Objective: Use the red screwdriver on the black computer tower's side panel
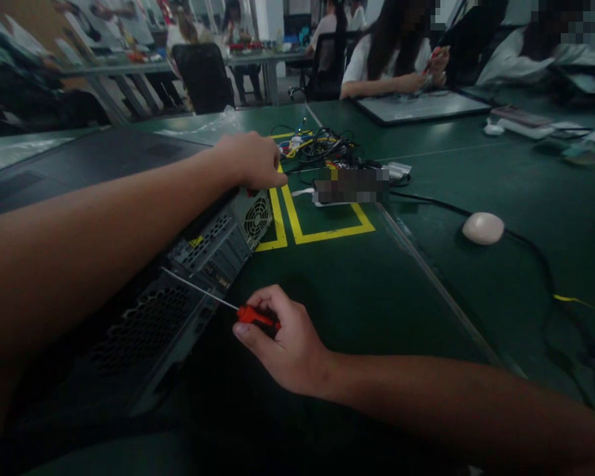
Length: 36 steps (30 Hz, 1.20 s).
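A dark computer case (pixel 149 324) lies on its side at the left, its rear panel with vents and a fan grille facing right. My left hand (pixel 255 160) is closed over the far upper edge of the case, above the fan grille; some of its fingers are hidden. In my right hand (pixel 290 337) is a screwdriver (pixel 250 315) with a red and black handle, held between thumb and fingers. Its thin shaft points up and left, and the tip meets the rear panel near the case's upper edge.
Beyond the case lie bundled cables (pixel 322 147) and a partly blurred box (pixel 350 186) by yellow tape marks (pixel 334 235). A white mouse (pixel 483 228) rests beside a black cable on the green table (pixel 377 297). Across from me, a person sits behind a flat panel (pixel 421 106).
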### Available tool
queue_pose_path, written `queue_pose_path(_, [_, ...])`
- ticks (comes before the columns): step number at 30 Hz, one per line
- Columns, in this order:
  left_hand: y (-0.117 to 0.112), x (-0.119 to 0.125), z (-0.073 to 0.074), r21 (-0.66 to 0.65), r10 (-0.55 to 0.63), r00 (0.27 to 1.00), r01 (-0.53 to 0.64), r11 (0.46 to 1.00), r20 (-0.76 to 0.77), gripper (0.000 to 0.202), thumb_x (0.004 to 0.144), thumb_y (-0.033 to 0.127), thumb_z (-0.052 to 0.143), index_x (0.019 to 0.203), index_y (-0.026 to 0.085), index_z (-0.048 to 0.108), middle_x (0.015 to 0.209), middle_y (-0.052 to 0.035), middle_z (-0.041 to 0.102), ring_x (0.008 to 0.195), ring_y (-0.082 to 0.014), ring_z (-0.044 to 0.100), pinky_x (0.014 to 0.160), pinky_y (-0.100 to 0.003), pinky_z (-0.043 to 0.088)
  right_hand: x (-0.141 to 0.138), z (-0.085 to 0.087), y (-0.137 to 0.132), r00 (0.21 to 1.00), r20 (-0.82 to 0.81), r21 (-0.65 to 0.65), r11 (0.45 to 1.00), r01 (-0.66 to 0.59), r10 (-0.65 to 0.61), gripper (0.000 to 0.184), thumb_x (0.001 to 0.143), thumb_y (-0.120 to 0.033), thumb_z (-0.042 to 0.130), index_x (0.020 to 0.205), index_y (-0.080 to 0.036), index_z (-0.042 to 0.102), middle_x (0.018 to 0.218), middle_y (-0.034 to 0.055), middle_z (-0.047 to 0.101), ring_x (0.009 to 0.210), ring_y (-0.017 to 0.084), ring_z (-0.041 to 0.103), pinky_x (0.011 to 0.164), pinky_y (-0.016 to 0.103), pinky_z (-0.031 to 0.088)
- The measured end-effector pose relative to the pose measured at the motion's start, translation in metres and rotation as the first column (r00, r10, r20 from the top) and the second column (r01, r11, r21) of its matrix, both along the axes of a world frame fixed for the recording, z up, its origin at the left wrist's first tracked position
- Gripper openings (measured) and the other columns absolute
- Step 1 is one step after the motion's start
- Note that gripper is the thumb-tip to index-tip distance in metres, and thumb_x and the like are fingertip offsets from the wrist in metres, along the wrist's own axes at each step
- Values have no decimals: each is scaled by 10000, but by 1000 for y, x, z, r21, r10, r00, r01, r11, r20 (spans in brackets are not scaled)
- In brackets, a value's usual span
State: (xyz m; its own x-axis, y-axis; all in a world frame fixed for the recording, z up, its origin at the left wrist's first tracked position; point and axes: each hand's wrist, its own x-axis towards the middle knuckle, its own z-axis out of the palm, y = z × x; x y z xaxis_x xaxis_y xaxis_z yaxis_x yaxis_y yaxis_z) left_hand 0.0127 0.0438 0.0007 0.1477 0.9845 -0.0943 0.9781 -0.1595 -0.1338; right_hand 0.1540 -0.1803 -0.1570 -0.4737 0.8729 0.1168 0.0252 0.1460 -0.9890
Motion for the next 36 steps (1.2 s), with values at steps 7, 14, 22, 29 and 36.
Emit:
queue_pose_path(7, [-5, -3, 0, 13, -12, 1000, 12, 1000, 29, 753, 1079, 749, 763, 1609, 231, 899, 1506, -96, 916, 1601, -481, 698, 1315, -529, 544, 2, 3, 0, 1000, 5, 5, 1000, -7, 7, 470, 1133, -695, 888, 1141, -284, 662, 941, -32, 732, 807, 190, 671, 797, 345, 587])
queue_pose_path(14, [-4, -2, 0, -5, 12, 999, -12, 1000, 39, 756, 1064, 789, 803, 1597, 261, 895, 1505, -98, 920, 1597, -472, 682, 1345, -598, 531, 2, 2, 1, 1000, -29, 22, 1000, -9, 10, 460, 1138, -693, 863, 1158, -278, 665, 995, -11, 740, 839, 204, 685, 852, 380, 604])
queue_pose_path(22, [-2, -4, -1, 3, -19, 999, 19, 1000, 28, 791, 1079, 808, 760, 1549, 190, 909, 1507, -129, 918, 1618, -499, 687, 1324, -567, 536, 3, 2, 0, 1000, -16, 26, 1000, -5, 5, 445, 1146, -677, 871, 1160, -272, 686, 1020, 1, 772, 863, 208, 713, 858, 376, 618])
queue_pose_path(29, [1, -6, -2, -20, 0, 998, 1, 1000, 67, 908, 871, 904, 847, 1620, 393, 895, 1445, -69, 955, 1604, -525, 678, 1320, -697, 535, 2, -4, 1, 999, -44, 27, 1000, -8, 9, 447, 1102, -643, 942, 1162, -265, 710, 1023, 11, 794, 861, 215, 729, 820, 365, 609])
queue_pose_path(36, [8, -7, -5, 10, 8, 1000, -8, 1000, 23, 867, 902, 895, 802, 1560, 343, 922, 1393, -111, 944, 1559, -526, 706, 1240, -626, 561, 2, -4, 1, 998, -62, 18, 1000, -19, 20, 437, 1121, -652, 914, 1169, -257, 732, 1060, 34, 810, 908, 235, 755, 885, 396, 655])
